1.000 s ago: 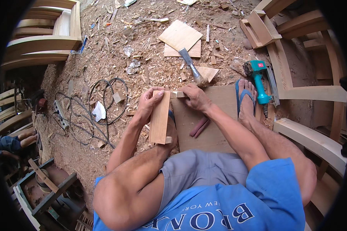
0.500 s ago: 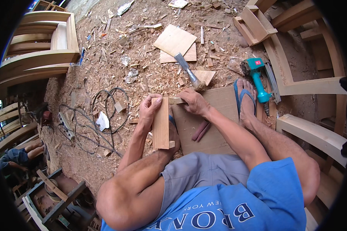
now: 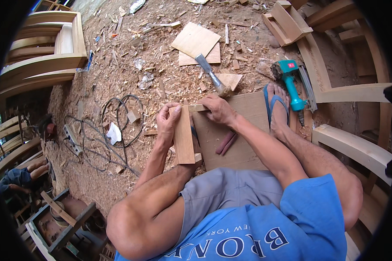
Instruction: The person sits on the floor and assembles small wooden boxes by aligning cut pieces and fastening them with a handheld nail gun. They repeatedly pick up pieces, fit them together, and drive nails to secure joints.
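Observation:
My left hand [image 3: 166,124] is closed around the upper left side of a flat wooden board [image 3: 185,139], its thumb on the board's face. The board stands tilted above my left leg. At the board's upper end, my right hand [image 3: 218,109] pinches a short, narrow wood piece [image 3: 197,108] that meets the board at about a right angle. Whether the two are joined, I cannot tell. Another small wood end [image 3: 198,157] shows beside the board's lower end. Below my right hand, dark red folded strips [image 3: 226,143] lie on a cardboard sheet [image 3: 250,115].
A teal drill [image 3: 290,82] lies beyond my right foot. Ahead are a metal-bladed tool [image 3: 210,73] and thin wood panels [image 3: 196,37]. Cable [image 3: 104,113] and a power strip [image 3: 72,140] lie left among shavings. Wooden frames [image 3: 45,65] stand either side; another person's legs [image 3: 30,172] show far left.
The board has tilted, its lower end swinging slightly right and up. My right hand has shifted slightly up, still pinching the short wood piece. The whole view has shifted a little.

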Available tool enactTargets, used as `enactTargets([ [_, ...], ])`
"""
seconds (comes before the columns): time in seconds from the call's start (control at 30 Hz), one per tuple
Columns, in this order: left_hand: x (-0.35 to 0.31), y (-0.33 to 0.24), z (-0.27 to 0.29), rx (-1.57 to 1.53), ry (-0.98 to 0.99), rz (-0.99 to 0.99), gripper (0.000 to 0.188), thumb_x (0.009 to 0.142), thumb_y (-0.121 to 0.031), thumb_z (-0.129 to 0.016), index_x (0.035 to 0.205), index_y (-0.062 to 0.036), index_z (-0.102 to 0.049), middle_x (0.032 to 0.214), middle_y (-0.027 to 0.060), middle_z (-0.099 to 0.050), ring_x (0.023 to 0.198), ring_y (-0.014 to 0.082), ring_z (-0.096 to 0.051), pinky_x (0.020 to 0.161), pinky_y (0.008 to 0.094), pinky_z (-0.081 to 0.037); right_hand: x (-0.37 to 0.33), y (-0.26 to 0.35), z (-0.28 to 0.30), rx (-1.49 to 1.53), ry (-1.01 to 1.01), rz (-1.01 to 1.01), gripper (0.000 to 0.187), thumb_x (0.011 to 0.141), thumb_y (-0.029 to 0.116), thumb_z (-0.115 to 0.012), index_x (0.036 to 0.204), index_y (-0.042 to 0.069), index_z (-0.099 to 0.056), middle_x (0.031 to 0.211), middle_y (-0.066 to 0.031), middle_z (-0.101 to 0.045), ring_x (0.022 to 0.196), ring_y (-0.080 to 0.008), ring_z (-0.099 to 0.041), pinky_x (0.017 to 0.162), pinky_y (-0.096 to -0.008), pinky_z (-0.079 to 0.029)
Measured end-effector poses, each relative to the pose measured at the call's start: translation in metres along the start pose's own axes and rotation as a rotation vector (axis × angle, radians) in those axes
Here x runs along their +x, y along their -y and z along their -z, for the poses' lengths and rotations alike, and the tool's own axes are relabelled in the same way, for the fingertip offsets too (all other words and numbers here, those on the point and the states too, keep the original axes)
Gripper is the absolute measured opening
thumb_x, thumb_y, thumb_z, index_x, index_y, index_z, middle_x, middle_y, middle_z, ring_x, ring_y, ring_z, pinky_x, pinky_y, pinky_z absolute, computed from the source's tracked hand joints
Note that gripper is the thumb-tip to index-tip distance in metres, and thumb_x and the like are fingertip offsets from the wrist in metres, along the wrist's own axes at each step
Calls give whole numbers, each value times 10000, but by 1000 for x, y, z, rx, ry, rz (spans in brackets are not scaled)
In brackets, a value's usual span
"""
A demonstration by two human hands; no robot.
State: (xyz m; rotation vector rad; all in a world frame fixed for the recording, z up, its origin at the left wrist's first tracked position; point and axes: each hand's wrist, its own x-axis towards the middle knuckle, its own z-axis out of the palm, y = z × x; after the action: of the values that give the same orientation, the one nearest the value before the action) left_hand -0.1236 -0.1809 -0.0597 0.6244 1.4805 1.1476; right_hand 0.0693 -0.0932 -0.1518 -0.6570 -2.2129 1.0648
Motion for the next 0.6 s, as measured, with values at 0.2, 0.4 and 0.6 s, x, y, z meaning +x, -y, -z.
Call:
enactTargets([
  [0.2,5,8,2,-77,-8,7,257,924,-283,-684,1030,-63,-604,855,-5,-632,724,50,-590,662,213,-500,-2,-3,0,-19,92,-97,412,664,-21,-671,1069,46,-633,965,-125,-660,966,-332,-610,844,-400,-509],
  [0.4,5,12,2,-69,-36,-16,264,920,-290,-689,1042,-70,-609,879,-7,-633,746,53,-590,669,214,-501,-2,-1,1,-15,78,-120,375,667,-17,-667,1035,42,-629,940,-145,-648,959,-337,-610,828,-398,-511],
  [0.6,5,17,4,-164,-47,28,252,933,-263,-666,1080,-68,-603,910,12,-655,762,77,-612,682,229,-516,-1,-2,1,10,52,-63,230,707,37,-673,897,62,-547,836,-140,-596,869,-350,-605,764,-435,-511],
])
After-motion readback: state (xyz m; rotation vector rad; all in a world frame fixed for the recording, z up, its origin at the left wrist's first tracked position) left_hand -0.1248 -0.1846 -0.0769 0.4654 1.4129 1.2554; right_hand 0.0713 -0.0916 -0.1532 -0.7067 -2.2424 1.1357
